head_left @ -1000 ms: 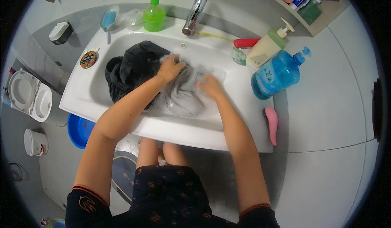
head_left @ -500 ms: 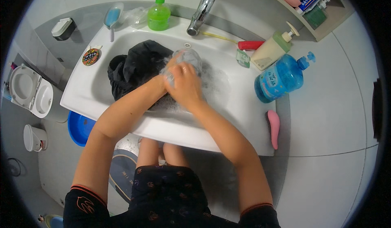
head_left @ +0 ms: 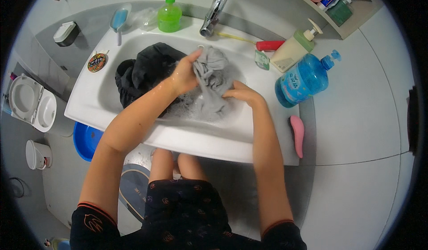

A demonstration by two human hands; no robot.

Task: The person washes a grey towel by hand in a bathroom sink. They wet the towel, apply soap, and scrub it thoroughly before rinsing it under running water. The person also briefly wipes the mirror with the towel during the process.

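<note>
A wet grey cloth [head_left: 213, 74] is stretched out over the soapy water in the white sink [head_left: 174, 138]. My left hand [head_left: 185, 75] grips its left side, thumb toward the faucet. At the cloth's right edge my right hand [head_left: 243, 93] has its fingers closed on the fabric; part of those fingertips is hidden. The cloth's lower end trails into the suds [head_left: 185, 107]. Left of my left hand lies a bunched-up dark garment [head_left: 151, 65], wet and filling the basin's left half, partly behind my left forearm.
A chrome faucet [head_left: 215, 12] rises behind the basin. Along the rim stand a green pump bottle [head_left: 169, 17], a cream pump bottle [head_left: 292, 51], a blue pump bottle [head_left: 299, 81], a red-handled item [head_left: 269, 45] and a pink brush [head_left: 297, 136]. A round tin [head_left: 96, 62] sits at left.
My hands, close together around the bunched grey cloth before, have moved apart. The right hand has shifted right and down, and the cloth is now spread between them.
</note>
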